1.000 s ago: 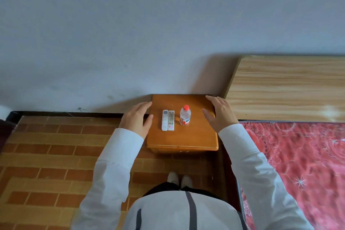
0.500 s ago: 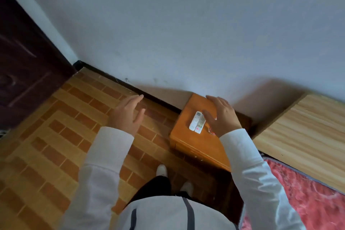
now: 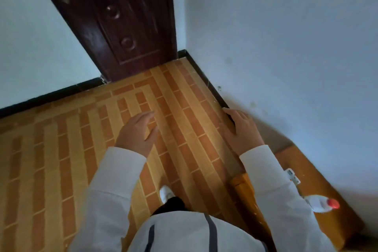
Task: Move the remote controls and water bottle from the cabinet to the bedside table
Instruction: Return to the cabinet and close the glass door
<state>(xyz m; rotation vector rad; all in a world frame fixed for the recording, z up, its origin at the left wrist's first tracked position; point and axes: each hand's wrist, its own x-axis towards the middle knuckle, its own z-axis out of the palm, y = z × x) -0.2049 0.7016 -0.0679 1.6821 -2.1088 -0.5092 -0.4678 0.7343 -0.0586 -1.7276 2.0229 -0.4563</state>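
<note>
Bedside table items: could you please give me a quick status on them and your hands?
Left hand and right hand open, empty. Water bottle and remote control on bedside table, partly behind right sleeve. Nothing in the way.

head view looks steeply down – toward floor (image 3: 61, 170), door (image 3: 122, 22) corner

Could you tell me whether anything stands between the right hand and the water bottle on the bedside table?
Only the person's own right sleeve does: it crosses in front of the bedside table, partly covering the remote control and the water bottle. The right hand hangs open over the floor, away from both. No other object intervenes.
</note>
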